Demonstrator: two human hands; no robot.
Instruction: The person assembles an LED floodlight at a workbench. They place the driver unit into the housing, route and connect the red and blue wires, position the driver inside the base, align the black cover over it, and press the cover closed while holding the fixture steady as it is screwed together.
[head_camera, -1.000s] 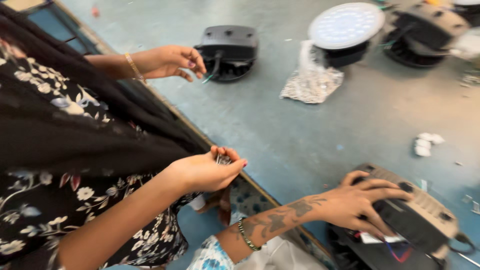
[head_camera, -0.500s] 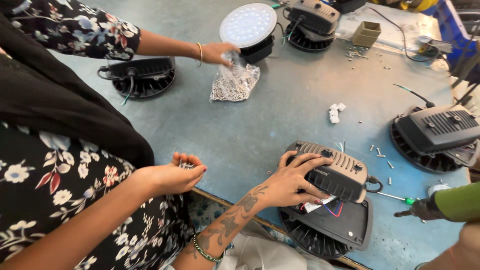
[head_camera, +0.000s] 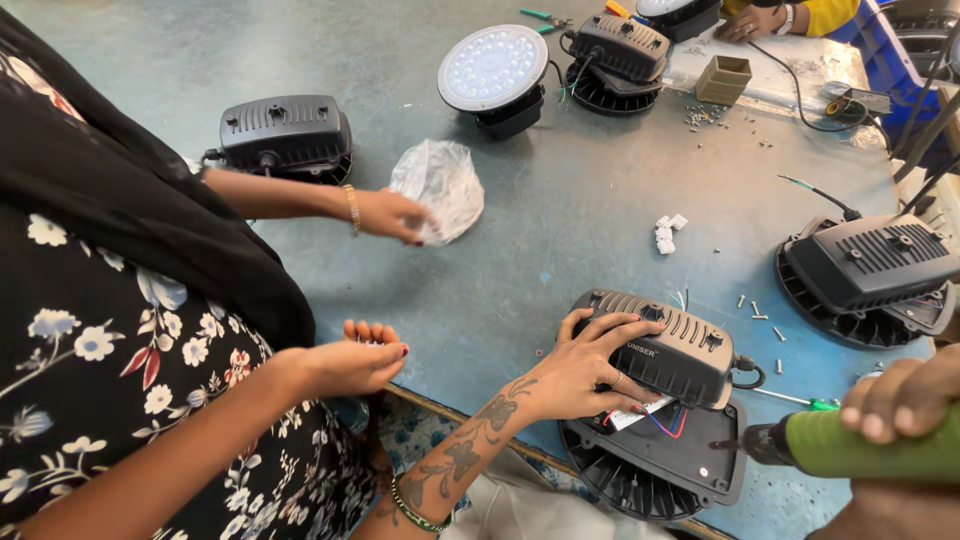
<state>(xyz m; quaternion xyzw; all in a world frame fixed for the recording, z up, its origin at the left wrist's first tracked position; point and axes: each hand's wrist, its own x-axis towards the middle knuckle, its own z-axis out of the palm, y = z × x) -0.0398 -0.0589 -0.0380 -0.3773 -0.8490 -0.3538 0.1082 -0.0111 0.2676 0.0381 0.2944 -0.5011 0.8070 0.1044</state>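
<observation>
My left hand (head_camera: 590, 370), on a tattooed forearm, lies spread over the black driver box (head_camera: 680, 350) and holds it on a round black finned lamp housing (head_camera: 650, 470) at the table's near edge. Red, blue and white wires show under the box. My right hand (head_camera: 900, 400) grips a green electric screwdriver (head_camera: 860, 445) whose black tip points left, close to the housing's right rim. A co-worker in a floral dress stands at the left: one hand (head_camera: 350, 362) is cupped by the table edge and the other (head_camera: 395, 215) touches a clear plastic bag (head_camera: 440, 180).
On the blue-grey table (head_camera: 560, 230) lie loose screws (head_camera: 755, 310), white connectors (head_camera: 665, 232) and a small cardboard box (head_camera: 725, 78). Other lamps stand at the back left (head_camera: 285, 130), back centre (head_camera: 495, 70) and right (head_camera: 865, 265). Another person's hand (head_camera: 750, 20) is at the far edge.
The green screwdriver has moved left, closer to the lamp housing. The co-worker's far hand and the plastic bag have come nearer. My left hand stays on the driver box.
</observation>
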